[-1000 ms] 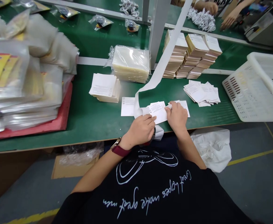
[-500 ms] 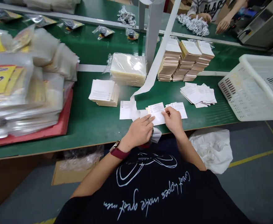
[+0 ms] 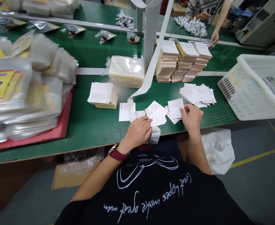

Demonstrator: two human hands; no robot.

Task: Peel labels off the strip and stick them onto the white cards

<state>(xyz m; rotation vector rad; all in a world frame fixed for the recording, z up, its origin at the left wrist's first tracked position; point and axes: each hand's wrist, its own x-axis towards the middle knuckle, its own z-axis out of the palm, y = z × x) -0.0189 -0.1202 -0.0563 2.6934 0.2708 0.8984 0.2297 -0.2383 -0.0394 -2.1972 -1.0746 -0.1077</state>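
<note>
Drawn rightward since the earlier frame, the right hand (image 3: pixel 192 118) has its grip closed to a pinch on the right edge of a printed card (image 3: pixel 175 107), over a small fan of cards (image 3: pixel 174 120). Leftward, the left hand (image 3: pixel 138 132) lays its fingers on a loose card pile (image 3: pixel 157 112) beside a white paper strip (image 3: pixel 149 82); whether that grip holds anything is hidden. Light, thin and probably stiffish, the card should slide easily over the green surface (image 3: pixel 99 125), so an edge pinch suits.

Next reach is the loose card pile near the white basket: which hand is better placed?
Likely the right hand: it is just in front of the loose card pile, though it holds a card. The left hand is farther off, at the fanned cards.
</note>
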